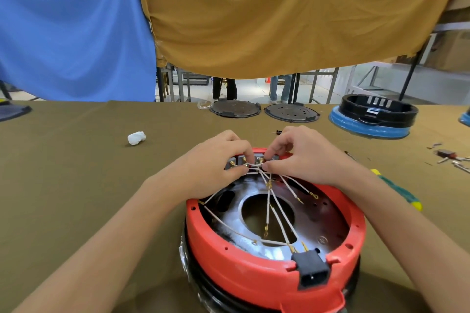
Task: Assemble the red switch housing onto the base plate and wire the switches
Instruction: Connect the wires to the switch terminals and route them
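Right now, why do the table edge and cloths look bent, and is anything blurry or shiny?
Head view: the wide-angle lens bows the table's far edge and stretches the forearms near the corners. Lighting is soft and even, with faint shadows. The metal base plate shows hazy white glare around its hole. The hands and white wires are fairly sharp; the background is softer.

- I read this as a factory assembly floor / workshop bench.
- Long bench under an olive cloth (76,173); blue sheet (71,28) and mustard sheet (279,12) hang as dividers.
- Duplicate parts lined up on the far edge: two black round plates (235,108), black ring on blue base (371,119).
- Loose terminals and small hardware (450,156) scattered right; green-yellow screwdriver (399,189).
- Beyond: metal racking legs (178,84), people's legs (225,89) standing, cartons (455,53).
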Tool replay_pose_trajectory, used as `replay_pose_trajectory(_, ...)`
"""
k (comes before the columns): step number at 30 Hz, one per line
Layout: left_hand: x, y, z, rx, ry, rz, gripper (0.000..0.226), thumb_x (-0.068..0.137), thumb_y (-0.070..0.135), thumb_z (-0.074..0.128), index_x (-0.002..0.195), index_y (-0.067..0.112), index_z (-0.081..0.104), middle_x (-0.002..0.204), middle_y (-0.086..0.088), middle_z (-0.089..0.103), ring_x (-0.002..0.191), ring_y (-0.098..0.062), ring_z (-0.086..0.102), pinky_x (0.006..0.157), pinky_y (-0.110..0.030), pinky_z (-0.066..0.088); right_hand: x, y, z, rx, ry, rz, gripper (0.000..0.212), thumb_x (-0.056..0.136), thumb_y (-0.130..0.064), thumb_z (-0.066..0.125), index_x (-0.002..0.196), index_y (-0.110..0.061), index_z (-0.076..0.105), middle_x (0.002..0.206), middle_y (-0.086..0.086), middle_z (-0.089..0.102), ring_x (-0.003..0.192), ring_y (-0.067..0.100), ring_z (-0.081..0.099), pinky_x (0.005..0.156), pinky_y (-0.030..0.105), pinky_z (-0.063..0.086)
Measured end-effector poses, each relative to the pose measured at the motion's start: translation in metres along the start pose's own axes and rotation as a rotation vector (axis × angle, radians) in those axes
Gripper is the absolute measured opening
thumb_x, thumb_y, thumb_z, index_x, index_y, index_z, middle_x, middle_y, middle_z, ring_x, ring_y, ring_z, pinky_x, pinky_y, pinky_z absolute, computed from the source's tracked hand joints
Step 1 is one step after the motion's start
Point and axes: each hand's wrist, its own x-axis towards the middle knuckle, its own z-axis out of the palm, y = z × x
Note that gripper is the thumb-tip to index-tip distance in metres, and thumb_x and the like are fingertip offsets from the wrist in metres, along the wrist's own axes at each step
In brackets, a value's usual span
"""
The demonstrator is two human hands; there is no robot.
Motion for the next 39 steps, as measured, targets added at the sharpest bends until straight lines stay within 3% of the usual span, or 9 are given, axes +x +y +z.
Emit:
replay_pose_trajectory(3,-0.0003,-0.0001,-0.0004,-0.011,0.008,-0.003,0.011,0.097,0.033,0.058,0.108,0.037,0.061,0.116,0.013,0.047,0.099,-0.012,0.057,0.094,-0.037,0.045,-0.0004,-0.0001,-0.0003,0.015,0.013,-0.001,0.006,0.075,-0.032,0.08,0.075,-0.026,0.078,0.068,-0.004,0.062,0.071,0.007,0.058,0.06,0.016,0.044)
replay_pose_trajectory(9,-0.0003,-0.0007,-0.0001,-0.018,0.007,-0.002,0.011,0.098,0.033,0.058,0.107,0.037,0.061,0.116,0.013,0.047,0.101,-0.012,0.056,0.095,-0.038,0.045,-0.0015,-0.0009,-0.0004,0.041,-0.007,0.015,0.004,0.075,-0.031,0.081,0.075,-0.028,0.078,0.075,0.001,0.068,0.07,0.016,0.064,0.066,0.031,0.052)
replay_pose_trajectory(13,-0.0003,-0.0019,0.0004,-0.028,0.009,0.0,0.009,0.097,0.032,0.059,0.103,0.04,0.06,0.116,0.014,0.047,0.101,-0.012,0.055,0.095,-0.038,0.045,-0.0008,0.0003,-0.001,0.096,-0.009,0.022,0.005,0.072,-0.027,0.083,0.073,-0.026,0.078,0.065,-0.003,0.064,0.054,0.008,0.053,0.052,0.017,0.042)
replay_pose_trajectory(17,-0.0005,-0.0019,0.0005,-0.044,0.01,0.001,0.01,0.096,0.032,0.06,0.101,0.04,0.06,0.116,0.014,0.047,0.102,-0.01,0.055,0.096,-0.037,0.045,-0.0022,0.0008,-0.0018,0.177,-0.016,0.061,0.007,0.071,-0.023,0.085,0.071,-0.024,0.078,0.055,-0.008,0.058,0.047,0.002,0.045,0.046,0.011,0.035)
replay_pose_trajectory(39,-0.0005,-0.003,0.0001,-0.073,0.025,0.009,0.008,0.095,0.032,0.062,0.099,0.039,0.063,0.116,0.014,0.049,0.103,-0.008,0.055,0.097,-0.037,0.045,-0.002,-0.0005,-0.0025,0.208,-0.044,0.036,0.008,0.072,-0.016,0.085,0.073,-0.022,0.078,0.055,-0.006,0.059,0.052,0.006,0.049,0.051,0.011,0.039)
